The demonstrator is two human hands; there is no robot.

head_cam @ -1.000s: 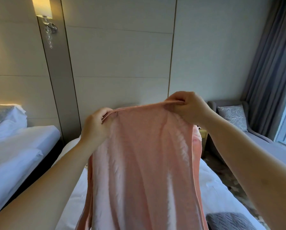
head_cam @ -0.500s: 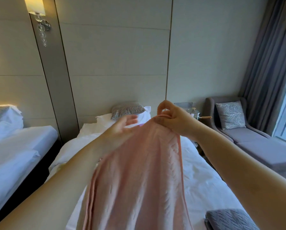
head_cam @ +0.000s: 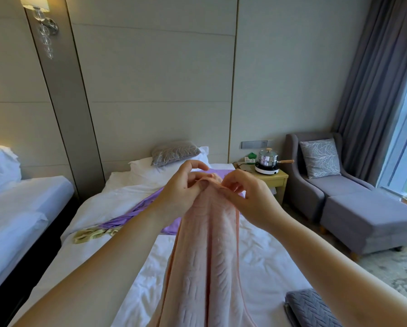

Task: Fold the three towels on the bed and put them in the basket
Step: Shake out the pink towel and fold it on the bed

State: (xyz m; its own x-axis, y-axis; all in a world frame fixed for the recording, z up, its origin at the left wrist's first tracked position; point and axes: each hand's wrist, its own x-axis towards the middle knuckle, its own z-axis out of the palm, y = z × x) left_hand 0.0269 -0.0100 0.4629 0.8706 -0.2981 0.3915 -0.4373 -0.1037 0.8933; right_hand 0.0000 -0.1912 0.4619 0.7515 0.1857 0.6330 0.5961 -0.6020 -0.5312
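Up near the middle of the view, the left hand (head_cam: 182,187) and the right hand (head_cam: 248,199) meet at the top edge of the pink towel (head_cam: 207,256), each pinching the cloth between thumb and curled fingers. The two hands nearly touch, and the gathered edge between them is bunched, so its corners cannot be made out. The towel hangs down in long folds towards the near side, above the white bed (head_cam: 271,267); its lower end is cut off by the bottom of the frame.

Behind the hands, a purple towel (head_cam: 148,205) lies spread across the far half of the bed, partly hidden by the left forearm and the pink cloth. A crumpled yellow-green towel (head_cam: 92,233) lies at its near left end, touching it. At the near right corner of the bed sits a folded grey cloth (head_cam: 312,308), cut off at the bottom. Far right of the bed, a pot (head_cam: 267,158) stands on a nightstand (head_cam: 274,181), beside a grey armchair (head_cam: 315,185).
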